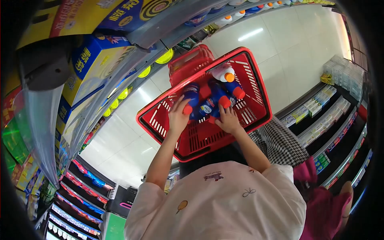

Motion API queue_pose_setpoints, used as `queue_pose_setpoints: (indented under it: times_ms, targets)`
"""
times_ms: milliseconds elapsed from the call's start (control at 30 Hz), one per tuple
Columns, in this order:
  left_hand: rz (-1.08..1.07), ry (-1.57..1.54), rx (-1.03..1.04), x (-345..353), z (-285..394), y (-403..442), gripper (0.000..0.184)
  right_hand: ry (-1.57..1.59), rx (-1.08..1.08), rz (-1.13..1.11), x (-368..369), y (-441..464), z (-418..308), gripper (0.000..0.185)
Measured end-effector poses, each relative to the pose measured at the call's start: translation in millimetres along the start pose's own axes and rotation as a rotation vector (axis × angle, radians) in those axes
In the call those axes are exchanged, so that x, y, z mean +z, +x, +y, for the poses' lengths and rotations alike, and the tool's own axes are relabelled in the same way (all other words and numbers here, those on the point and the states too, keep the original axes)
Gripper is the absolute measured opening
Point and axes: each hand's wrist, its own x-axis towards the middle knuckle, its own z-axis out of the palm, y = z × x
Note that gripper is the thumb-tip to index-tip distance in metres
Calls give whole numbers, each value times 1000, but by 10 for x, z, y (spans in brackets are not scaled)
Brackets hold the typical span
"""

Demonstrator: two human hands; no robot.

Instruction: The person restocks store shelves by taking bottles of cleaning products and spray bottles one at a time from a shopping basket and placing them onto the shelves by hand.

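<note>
A red plastic shopping basket in front of me holds several blue bottles with red caps and a white bottle with an orange cap. My left hand is closed around a blue bottle at the basket's left side, fingers near its red cap. My right hand has its fingers curled at the red cap of another blue bottle in the middle; the grip is partly hidden. Between the hands lies a blue bottle with a label. One more blue bottle sits on the right.
Shelving with blue and yellow boxes stands close on my left. A second red basket is beyond mine. Low shelves of small packs line the right. A person in a magenta garment is close at my right. Pale floor tiles lie ahead.
</note>
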Motion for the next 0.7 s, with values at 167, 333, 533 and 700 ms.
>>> queue_pose_setpoints:
  times_ms: [167, 333, 533, 700]
  targets:
    - [-58, 54, -39, 92, 89, 53, 51, 2, 33, 73, -157, -13, -33, 114]
    - [-153, 140, -86, 121, 147, 54, 63, -54, 27, 111, -259, -46, 25, 114]
    - [41, -178, -444, 165, 381, -86, 60, 153, 26, 286, -235, -9, 209, 69]
    - [-88, -241, -619, 713, 50, -727, 52, -167, -295, 213, -163, 74, 441, 63]
